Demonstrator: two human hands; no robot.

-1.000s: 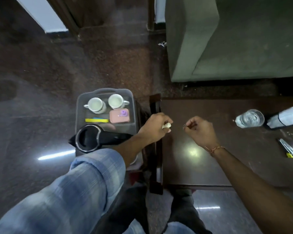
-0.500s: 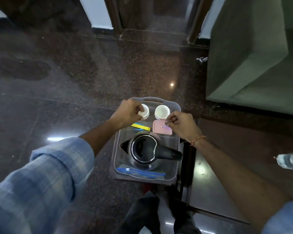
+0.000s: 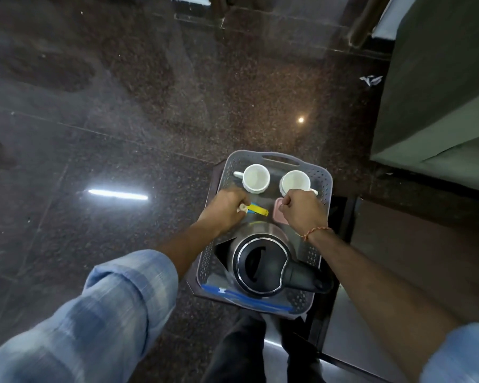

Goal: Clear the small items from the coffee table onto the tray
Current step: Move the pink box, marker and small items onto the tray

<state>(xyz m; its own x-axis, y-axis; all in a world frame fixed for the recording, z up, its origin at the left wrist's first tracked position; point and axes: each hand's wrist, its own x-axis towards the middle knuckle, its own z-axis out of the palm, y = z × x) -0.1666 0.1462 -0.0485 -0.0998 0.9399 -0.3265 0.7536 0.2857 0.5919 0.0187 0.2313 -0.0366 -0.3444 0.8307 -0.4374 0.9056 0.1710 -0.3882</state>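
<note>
Polished dark granite flooring fills the left and upper part of the view, with a bright strip of light reflected in it. Further right, a grey perforated tray is seen resting on a dark stand just beside the coffee table, whose glossy top is visible at the lower right. The left hand is held over the tray's left side with its fingers curled, and a small cream-coloured item is pinched at their tips, just above a yellow and blue object lying in the tray. Two white cups are set side by side at the tray's far end. The right hand is closed in a fist over a pink case; whether anything is held inside it cannot be told. A black-lidded steel kettle occupies the tray's near half. A green sofa is seen at the far right.
</note>
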